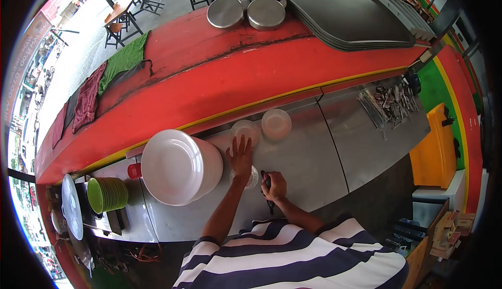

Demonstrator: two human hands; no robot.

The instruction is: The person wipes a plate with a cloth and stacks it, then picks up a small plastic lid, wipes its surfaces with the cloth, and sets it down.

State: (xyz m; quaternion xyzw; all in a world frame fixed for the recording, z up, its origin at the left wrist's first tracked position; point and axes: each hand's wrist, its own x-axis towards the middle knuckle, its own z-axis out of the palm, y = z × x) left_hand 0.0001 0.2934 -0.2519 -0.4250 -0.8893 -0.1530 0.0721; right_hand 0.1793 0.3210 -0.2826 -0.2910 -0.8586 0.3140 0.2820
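Note:
My left hand [241, 158] lies flat, fingers spread, on top of a small clear container [253, 178] on the steel counter [308, 163]. My right hand [275, 185] is closed around a dark pen-like tool [269, 195], its tip close to the container. Two small clear plastic lids or bowls [246, 130] [276, 123] sit just beyond my left hand. A tall stack of white plates [178, 166] stands to the left of it.
A stack of green plates [106, 194] and a red cup [135, 171] sit far left. Cutlery [389, 103] lies at the counter's right. On the red ledge [209, 74] are dark trays [348, 14], steel bowls [246, 9] and cloths [104, 80]. A yellow bin [436, 148] stands right.

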